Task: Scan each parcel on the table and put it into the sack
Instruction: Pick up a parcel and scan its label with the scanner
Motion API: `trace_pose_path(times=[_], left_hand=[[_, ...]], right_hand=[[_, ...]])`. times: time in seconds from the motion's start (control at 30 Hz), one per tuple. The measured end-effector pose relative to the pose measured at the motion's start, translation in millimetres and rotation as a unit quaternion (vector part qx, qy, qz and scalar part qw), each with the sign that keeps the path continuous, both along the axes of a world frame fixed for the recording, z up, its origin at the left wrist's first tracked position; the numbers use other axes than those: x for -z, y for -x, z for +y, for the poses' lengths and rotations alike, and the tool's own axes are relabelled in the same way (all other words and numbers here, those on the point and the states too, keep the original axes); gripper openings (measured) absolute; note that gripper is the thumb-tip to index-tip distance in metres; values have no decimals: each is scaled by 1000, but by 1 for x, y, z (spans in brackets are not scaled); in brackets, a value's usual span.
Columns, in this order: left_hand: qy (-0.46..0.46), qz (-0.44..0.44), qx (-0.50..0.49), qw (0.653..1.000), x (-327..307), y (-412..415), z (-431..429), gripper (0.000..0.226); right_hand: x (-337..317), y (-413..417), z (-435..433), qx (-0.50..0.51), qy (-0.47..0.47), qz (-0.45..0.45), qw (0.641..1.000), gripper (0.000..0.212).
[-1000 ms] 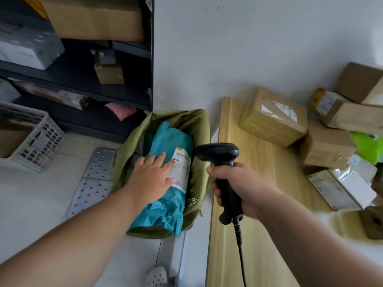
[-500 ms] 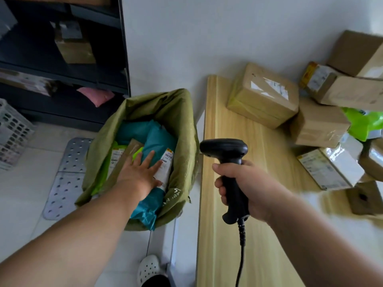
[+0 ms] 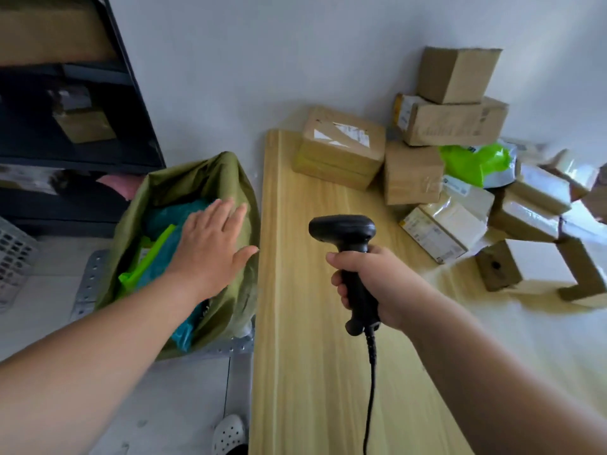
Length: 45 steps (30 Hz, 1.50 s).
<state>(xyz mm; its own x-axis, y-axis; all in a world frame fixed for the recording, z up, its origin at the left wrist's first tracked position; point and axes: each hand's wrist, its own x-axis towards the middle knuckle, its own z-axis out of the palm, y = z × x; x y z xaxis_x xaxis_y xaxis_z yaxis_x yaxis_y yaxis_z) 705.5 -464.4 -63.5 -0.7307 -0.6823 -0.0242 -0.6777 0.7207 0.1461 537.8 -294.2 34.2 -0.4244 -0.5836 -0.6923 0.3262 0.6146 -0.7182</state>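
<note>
I see my left hand spread flat with the fingers straight, holding nothing, over the mouth of the sack. I cannot tell whether the palm touches what is inside. My right hand is wrapped round the handle of the black scanner, which is upright above the desk with its cable hanging down.

The olive sack stands open on the floor just beside the desk's left edge. In it lie a crumpled teal mailer and a bright green bag, partly under my hand.

At the desk's far right corner the parcels are piled against the wall. They are brown boxes, some stacked, with a labelled box nearest the sack and a lime pouch among them.

A dark shelf behind the sack holds more boxes.
</note>
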Motion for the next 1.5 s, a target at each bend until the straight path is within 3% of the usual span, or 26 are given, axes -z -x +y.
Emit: trace_pose_path(times=[0.4,0.8,1.07,1.17,1.23,1.33,1.5], left_hand=[[-32,-30,105,994,-54,210,132,81],[-90,-73,248,962,-40,417,254,96],[-115,-147,187,965,-4,491,281,120],[-134,-118,163,970,-3,495,282,119],[-230,-55,100,967,-7,493,282,116],[-424,64,-15,903,-16,484,277,103],[-593,112,-107,790,-35,457,269,74]], right_hand=[[-13,178,134,76,20,54,995,20],[15,325,248,161,31,80,983,15],[37,361,297,214,38,58,974,20],[43,366,305,235,37,49,970,19],[44,368,308,253,43,48,965,15],[41,369,307,279,64,52,957,10],[32,360,291,300,97,82,946,9]])
